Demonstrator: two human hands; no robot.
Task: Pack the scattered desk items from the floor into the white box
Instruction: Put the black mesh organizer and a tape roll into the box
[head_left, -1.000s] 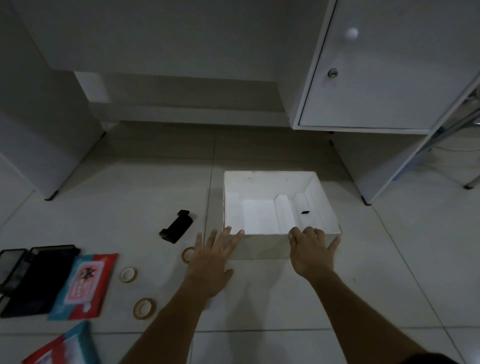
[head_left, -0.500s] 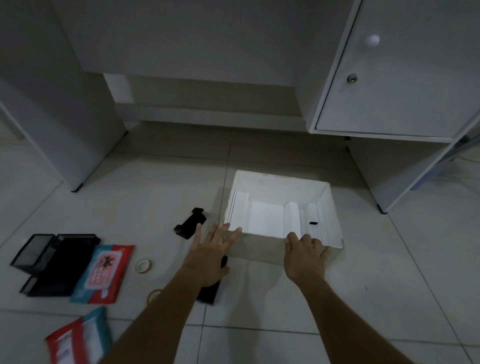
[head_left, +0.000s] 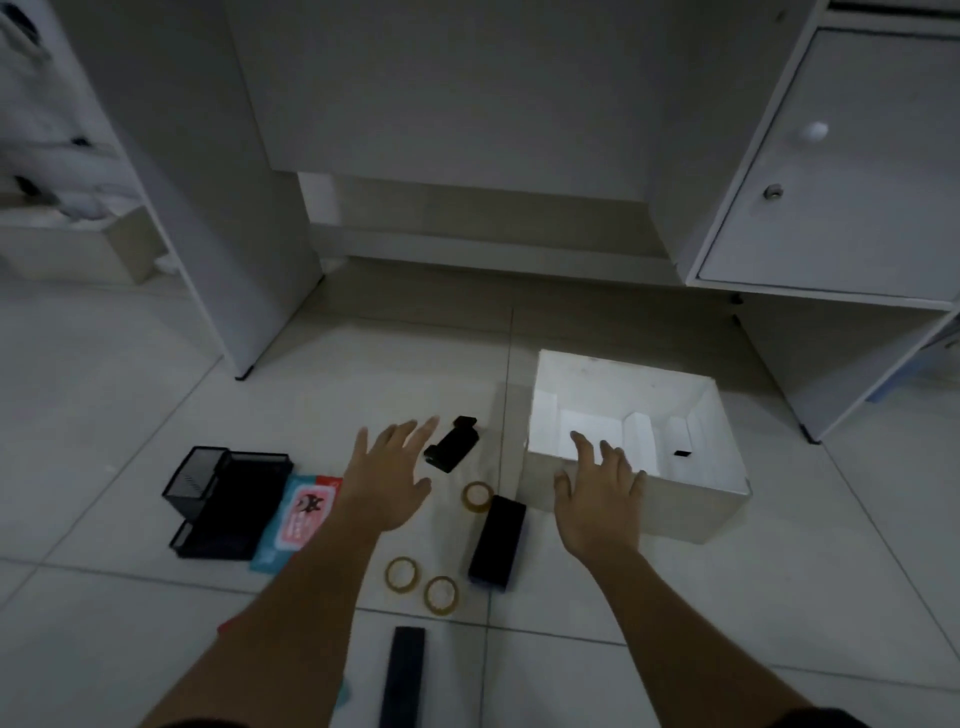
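The white box (head_left: 691, 506) stands open on the tiled floor at the right, with white dividers and a small black piece (head_left: 681, 453) inside. My right hand (head_left: 597, 493) hovers open over its near left corner, holding nothing. My left hand (head_left: 387, 475) is open and empty, spread above the floor left of a small black clip (head_left: 451, 443). Around it lie three tape rings (head_left: 477, 496) (head_left: 401, 574) (head_left: 440, 595), a black rectangular case (head_left: 497, 543), a black mesh organiser (head_left: 226, 501), a red and teal packet (head_left: 298, 519) and a long black bar (head_left: 402, 675).
A white desk stands over the scene: its side panel (head_left: 208, 208) reaches the floor at the left, and a cupboard door (head_left: 841, 171) with a round knob hangs at the right. A beige box (head_left: 78, 249) sits at the far left.
Both hands have come off the box's front edge. My left hand has swung left over the scattered items, and the view has shifted left, so the box sits further right.
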